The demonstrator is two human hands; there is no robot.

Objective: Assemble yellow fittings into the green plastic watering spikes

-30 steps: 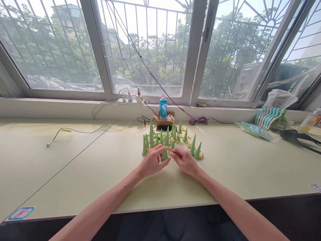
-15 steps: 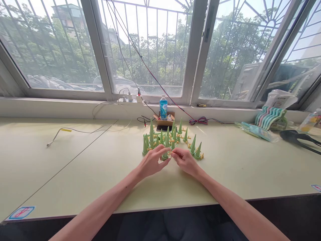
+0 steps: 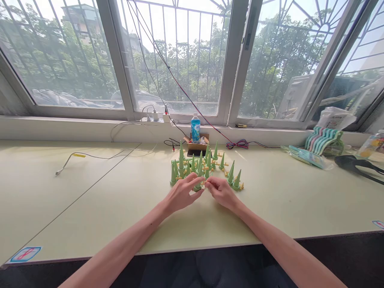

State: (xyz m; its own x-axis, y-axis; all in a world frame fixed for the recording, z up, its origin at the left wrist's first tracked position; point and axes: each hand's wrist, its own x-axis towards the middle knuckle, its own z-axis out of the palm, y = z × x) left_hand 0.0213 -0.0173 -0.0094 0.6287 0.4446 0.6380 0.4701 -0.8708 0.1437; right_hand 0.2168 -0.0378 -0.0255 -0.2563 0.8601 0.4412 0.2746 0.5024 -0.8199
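Several green pointed cones [image 3: 181,162] with round bases stand in a cluster on the table, small yellow pegs [image 3: 241,186] sticking out near their bases. At the cluster's front edge, my left hand [image 3: 183,193] curves its thumb and fingers round one green cone [image 3: 198,182]. My right hand [image 3: 221,193] is closed in a pinch beside that cone, fingertips on a small yellow peg at its side. The fingertips hide most of this peg, and I cannot tell whether it sits in the cone.
Behind the cones are a dark phone [image 3: 195,153], an open cardboard box [image 3: 196,146] and a blue-liquid bottle [image 3: 195,129]. A white cable [image 3: 99,157] lies left. Coiled wires [image 3: 237,144], hangers [image 3: 322,141] and a black strap-like item [image 3: 358,166] lie right.
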